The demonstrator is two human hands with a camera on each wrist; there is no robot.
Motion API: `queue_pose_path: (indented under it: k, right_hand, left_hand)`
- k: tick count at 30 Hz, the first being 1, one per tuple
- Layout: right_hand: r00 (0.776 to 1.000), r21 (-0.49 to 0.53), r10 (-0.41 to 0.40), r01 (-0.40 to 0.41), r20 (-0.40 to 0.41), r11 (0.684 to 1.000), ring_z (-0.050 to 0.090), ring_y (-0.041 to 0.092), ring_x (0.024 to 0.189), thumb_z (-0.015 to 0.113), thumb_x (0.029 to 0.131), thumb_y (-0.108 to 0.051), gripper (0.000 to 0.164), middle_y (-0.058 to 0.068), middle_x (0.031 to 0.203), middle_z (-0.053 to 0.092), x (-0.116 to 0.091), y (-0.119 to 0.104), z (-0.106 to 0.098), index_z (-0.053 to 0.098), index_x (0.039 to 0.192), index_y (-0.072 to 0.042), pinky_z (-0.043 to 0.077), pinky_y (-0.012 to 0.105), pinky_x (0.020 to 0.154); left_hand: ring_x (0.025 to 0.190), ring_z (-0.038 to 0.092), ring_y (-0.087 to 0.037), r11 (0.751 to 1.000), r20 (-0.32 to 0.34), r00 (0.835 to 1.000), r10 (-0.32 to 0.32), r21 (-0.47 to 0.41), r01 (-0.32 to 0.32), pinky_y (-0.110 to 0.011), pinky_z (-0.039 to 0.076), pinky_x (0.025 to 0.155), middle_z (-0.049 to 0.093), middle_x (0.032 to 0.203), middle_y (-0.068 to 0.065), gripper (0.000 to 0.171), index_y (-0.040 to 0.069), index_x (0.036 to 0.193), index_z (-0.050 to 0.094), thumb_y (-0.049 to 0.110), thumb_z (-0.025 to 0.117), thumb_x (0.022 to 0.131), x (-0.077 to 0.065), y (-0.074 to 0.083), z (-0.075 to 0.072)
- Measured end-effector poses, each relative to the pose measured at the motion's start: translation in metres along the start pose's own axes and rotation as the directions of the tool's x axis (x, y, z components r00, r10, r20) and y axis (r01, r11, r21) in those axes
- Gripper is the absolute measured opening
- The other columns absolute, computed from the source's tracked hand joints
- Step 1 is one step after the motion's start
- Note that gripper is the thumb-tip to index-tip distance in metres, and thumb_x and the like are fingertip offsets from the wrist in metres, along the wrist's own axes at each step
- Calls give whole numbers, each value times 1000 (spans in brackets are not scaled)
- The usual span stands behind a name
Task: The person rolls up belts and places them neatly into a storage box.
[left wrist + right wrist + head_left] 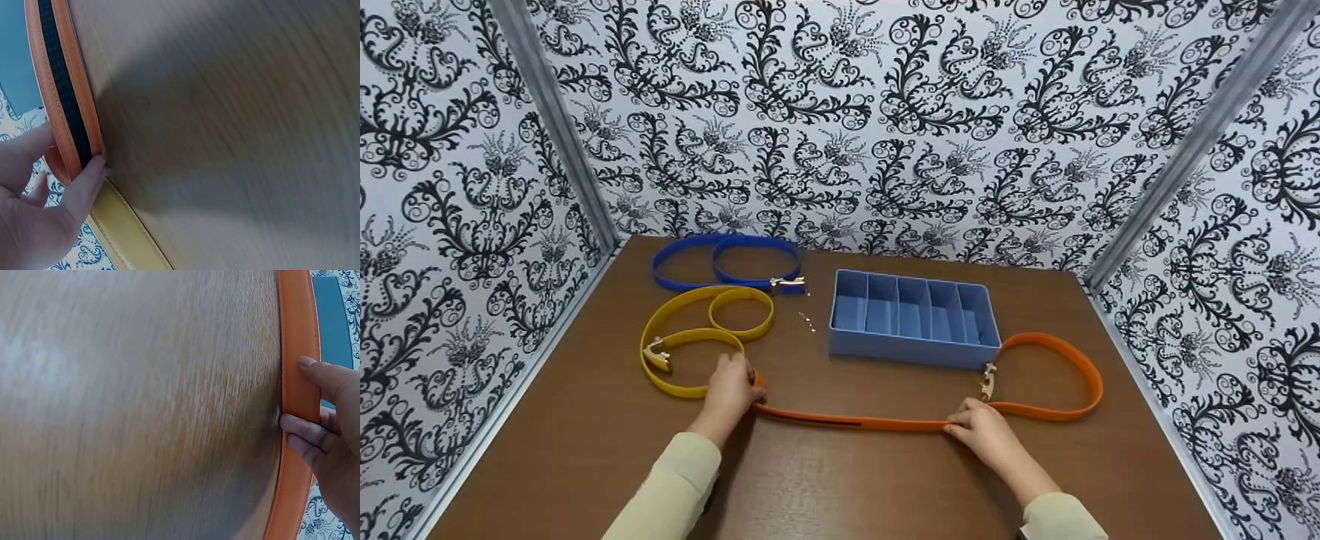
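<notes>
An orange belt (885,424) stretches on edge across the front of the table between both hands. The left hand (730,390) pinches it near its left end, where the left wrist view shows a black stripe along the stitched orange strap (48,79). Towards the right, the right hand (986,431) holds the belt, its fingers (304,430) at the strap's edge in the right wrist view. Beyond that hand the belt curves into a loop ending at a gold buckle (988,381). A yellow belt (651,322) lies coiled beside the left hand.
A blue tray (915,351) with several compartments stands behind the orange belt. At the back left lies a coiled blue belt (682,247). Small gold pieces (807,322) lie between the belts and the tray. Patterned walls (840,150) enclose the brown table (840,487).
</notes>
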State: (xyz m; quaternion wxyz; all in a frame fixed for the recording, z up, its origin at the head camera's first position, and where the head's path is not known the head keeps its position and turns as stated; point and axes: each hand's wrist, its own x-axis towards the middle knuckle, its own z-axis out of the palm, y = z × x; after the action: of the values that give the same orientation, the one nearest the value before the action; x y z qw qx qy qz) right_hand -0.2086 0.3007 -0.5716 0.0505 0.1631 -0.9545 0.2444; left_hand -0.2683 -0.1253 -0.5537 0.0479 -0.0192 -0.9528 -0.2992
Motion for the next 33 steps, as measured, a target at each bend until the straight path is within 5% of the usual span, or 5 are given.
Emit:
queue_pose_path:
  k: [7,14,25,28,33]
  right_hand:
    - [1000,-5,10,-10,-9,1000,55,14,74,75,84,-13,8,-8,81,53,0,-1,0,78,89,-8,47,31,67]
    - [1000,10,21,-21,-16,1000,56,14,75,76,83,-12,9,-8,81,53,0,-2,1,78,90,-7,48,31,67]
    - [999,12,27,-27,-18,1000,56,15,75,76,83,-11,11,-7,81,53,-1,-3,0,78,91,-5,48,32,67]
    - [1000,14,15,-15,-19,1000,56,14,75,76,83,-12,9,-7,81,54,0,-2,0,78,90,-6,48,31,68]
    - [999,30,-33,34,-43,999,55,13,73,76,83,-11,7,-6,81,55,0,-1,0,78,86,-6,47,31,66]
  left_hand:
    - [74,53,-28,991,54,990,128,25,-130,-43,48,70,48,85,-10,19,7,69,62,3,78,79,-5,1,-3]
    - [81,49,-28,933,-17,942,335,147,-330,-44,46,69,49,87,-5,18,11,66,67,6,79,79,-5,-6,1]
    - [63,46,-16,964,243,939,243,51,-262,-33,44,60,54,68,4,17,12,74,67,1,69,87,-7,-4,-7]
    - [61,44,-13,933,265,903,339,30,-359,-29,41,55,53,67,4,18,11,75,66,-3,68,85,-7,-7,-8]
    - [59,40,-11,811,266,791,551,51,-582,-27,40,55,52,65,3,19,9,74,63,-6,66,86,-11,-13,-11]
